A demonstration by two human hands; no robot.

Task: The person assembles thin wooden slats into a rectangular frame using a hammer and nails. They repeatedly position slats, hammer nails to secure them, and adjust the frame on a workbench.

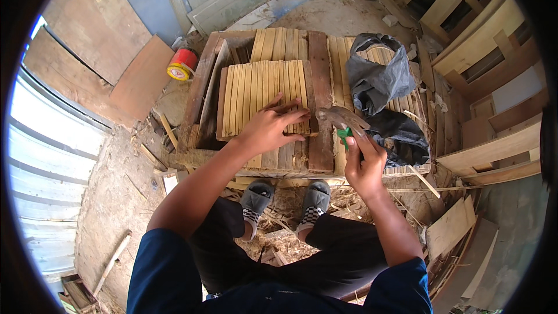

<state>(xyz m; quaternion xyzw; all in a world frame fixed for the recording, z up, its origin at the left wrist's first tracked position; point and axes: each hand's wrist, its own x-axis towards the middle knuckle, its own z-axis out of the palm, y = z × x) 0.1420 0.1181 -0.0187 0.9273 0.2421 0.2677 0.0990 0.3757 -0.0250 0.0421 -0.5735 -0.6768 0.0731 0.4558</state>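
A panel of narrow pale wooden slats (251, 90) lies on the low wooden workbench (320, 75), its side edges framed by darker strips. My left hand (274, 123) rests on the panel's right part, fingers spread toward its right edge. In my right hand (366, 163) is a claw hammer (347, 119) with a green handle, gripped close to its metal head. The hammer's head is just right of the panel, above the bench. Whether a nail is under my left fingertips I cannot make out.
Crumpled black plastic bags (381, 75) lie on the bench's right side. A red and yellow can (182, 64) stands on the floor beyond its left edge. Wooden frames (494, 75) lean at the right, boards (87, 17) at the left. Wood shavings (285, 221) litter the floor around my feet.
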